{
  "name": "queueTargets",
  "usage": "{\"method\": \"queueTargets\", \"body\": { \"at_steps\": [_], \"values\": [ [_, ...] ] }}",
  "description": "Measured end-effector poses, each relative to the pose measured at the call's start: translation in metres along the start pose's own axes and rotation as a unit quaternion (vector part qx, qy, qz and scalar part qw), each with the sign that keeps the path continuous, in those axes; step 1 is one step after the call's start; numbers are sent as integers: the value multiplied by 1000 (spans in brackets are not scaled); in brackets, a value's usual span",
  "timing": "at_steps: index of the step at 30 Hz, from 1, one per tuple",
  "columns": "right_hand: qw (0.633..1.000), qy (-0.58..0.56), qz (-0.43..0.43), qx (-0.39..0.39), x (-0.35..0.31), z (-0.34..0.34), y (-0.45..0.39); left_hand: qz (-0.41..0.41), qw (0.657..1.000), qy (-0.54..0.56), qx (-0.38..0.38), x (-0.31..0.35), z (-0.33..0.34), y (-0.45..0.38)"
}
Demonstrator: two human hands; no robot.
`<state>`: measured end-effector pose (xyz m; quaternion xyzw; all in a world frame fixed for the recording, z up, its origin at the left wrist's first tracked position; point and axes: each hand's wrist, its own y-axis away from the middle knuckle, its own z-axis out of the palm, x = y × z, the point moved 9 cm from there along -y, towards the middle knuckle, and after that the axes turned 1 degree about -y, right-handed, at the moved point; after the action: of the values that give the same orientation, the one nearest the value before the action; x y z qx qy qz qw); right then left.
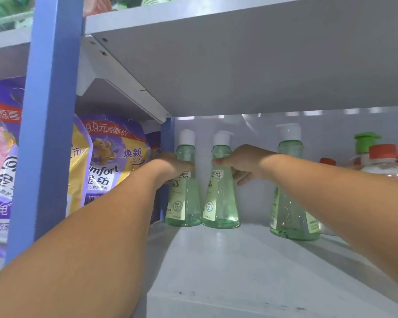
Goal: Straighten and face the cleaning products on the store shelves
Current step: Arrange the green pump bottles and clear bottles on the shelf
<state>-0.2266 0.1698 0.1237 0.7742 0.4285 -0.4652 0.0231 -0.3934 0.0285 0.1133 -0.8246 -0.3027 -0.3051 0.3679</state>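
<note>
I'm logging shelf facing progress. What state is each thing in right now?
Left green bottle: upright, label forward, gripped by the left hand.
Middle green bottle: upright, touching the left one, gripped by the right hand.
Right green bottle: upright, apart, untouched.
Purple refill pouches: standing, fronts outward.
Red-capped bottles: caps on, partly hidden.

Two bare forearms, no sleeves; left hand [170, 165] and right hand [241, 162] ringless
</note>
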Motion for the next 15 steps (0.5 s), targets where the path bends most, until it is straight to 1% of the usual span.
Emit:
{"method": "queueTargets", "body": {
  "at_steps": [2, 4, 9, 11, 13, 15],
  "values": [
    [1000, -6, -15, 18, -1, 3, -3, -24, 999, 44, 4, -2, -1, 3],
    [999, -4, -30, 28, -2, 3, -5, -27, 998, 54, 0, -2, -1, 3],
    [998, -6, -60, 13, -4, 3, -8, -17, 999, 28, 10, 2, -4, 4],
    [997, -7, -74, 20, -7, 4, -5, -19, 1000, 22, 13, 4, -5, 5],
    [997, -15, -70, 15, -6, 6, -3, -14, 1000, 2, 14, 5, -5, 7],
    [999, -11, -52, -7, -2, 11, 0, -21, 1000, 6, 8, 2, -4, 10]
  ]
}}
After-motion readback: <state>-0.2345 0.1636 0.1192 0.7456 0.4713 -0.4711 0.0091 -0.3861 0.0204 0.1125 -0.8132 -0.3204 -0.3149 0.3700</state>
